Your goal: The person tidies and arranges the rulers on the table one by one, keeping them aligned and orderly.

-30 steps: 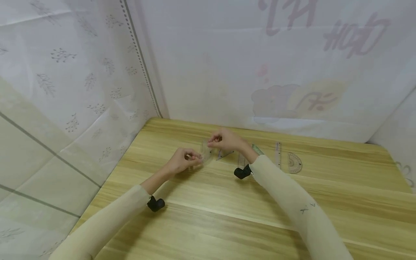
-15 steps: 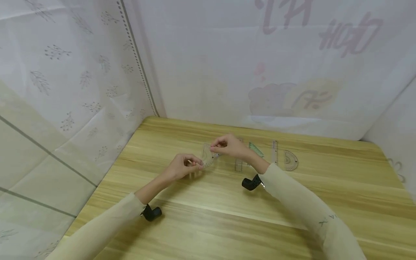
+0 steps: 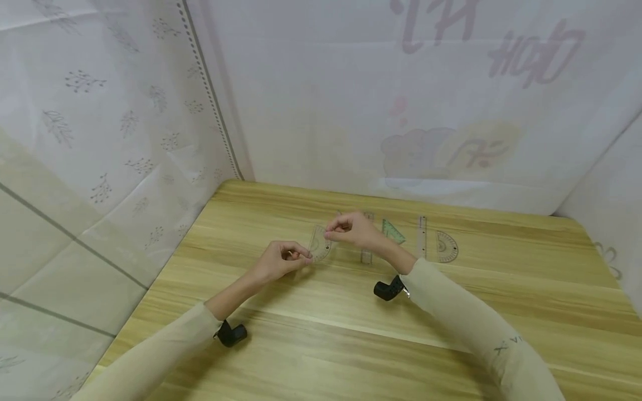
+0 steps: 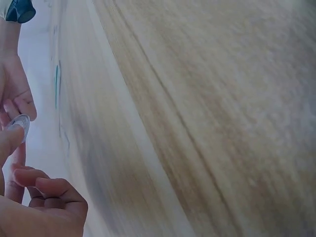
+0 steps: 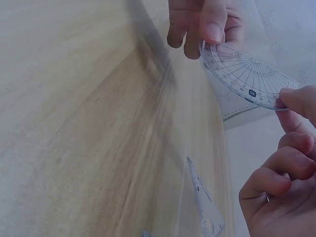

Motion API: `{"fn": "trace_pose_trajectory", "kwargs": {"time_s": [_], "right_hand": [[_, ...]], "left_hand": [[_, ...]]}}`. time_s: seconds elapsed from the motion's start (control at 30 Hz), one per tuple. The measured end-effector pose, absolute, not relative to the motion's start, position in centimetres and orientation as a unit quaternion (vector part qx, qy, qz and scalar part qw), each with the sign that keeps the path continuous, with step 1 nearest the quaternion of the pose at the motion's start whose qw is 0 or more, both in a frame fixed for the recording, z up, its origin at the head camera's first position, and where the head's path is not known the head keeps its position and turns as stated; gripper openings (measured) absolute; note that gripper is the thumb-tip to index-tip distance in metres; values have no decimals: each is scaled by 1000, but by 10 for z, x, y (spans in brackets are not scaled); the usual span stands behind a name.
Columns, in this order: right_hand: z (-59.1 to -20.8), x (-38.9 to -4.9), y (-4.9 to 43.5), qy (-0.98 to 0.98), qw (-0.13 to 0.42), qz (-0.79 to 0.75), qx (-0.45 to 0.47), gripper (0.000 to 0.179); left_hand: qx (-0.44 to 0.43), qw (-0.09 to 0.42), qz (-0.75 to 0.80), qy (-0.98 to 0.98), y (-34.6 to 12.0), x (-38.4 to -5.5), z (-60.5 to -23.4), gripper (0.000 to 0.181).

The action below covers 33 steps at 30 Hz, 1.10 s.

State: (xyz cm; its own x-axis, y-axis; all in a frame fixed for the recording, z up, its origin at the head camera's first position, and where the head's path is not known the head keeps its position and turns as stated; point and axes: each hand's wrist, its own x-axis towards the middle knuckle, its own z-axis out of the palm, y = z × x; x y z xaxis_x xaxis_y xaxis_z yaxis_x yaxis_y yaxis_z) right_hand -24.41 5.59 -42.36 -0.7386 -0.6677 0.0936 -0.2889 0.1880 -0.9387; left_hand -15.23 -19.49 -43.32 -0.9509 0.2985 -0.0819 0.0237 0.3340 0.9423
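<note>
A clear half-round protractor (image 3: 319,245) is held up over the wooden table between both hands. My left hand (image 3: 281,260) pinches one end of it between thumb and fingers. At the other end my right hand (image 3: 357,230) pinches the rim. In the right wrist view the protractor (image 5: 247,74) shows its printed degree lines and curved edge, tilted and off the tabletop. Only its narrow edge shows in the left wrist view, where the protractor (image 4: 20,126) is partly behind a thumb.
Right of the hands lie a clear ruler (image 3: 366,257), a green set square (image 3: 392,232), another ruler (image 3: 422,236) and a second protractor (image 3: 447,247). A clear set square (image 5: 205,202) lies below in the right wrist view. Patterned cloth (image 3: 321,111) hangs behind the table.
Both hands have come slightly toward the person with the protractor between them. The right forearm has moved off the green set square, which now shows whole. The head view has shifted a little.
</note>
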Motion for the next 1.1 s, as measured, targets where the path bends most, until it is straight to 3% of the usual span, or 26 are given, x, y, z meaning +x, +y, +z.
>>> {"fn": "trace_pose_trajectory", "kwargs": {"time_s": [0.63,1.1], "right_hand": [[-432,-233,34,759,157,-546,-319,11],[-439,-231,11,776,169,-545,-269,13]], "left_hand": [[114,118,560,812,-216,-144,-438,14],[129,120,535,826,-239,-140,-440,16]]}}
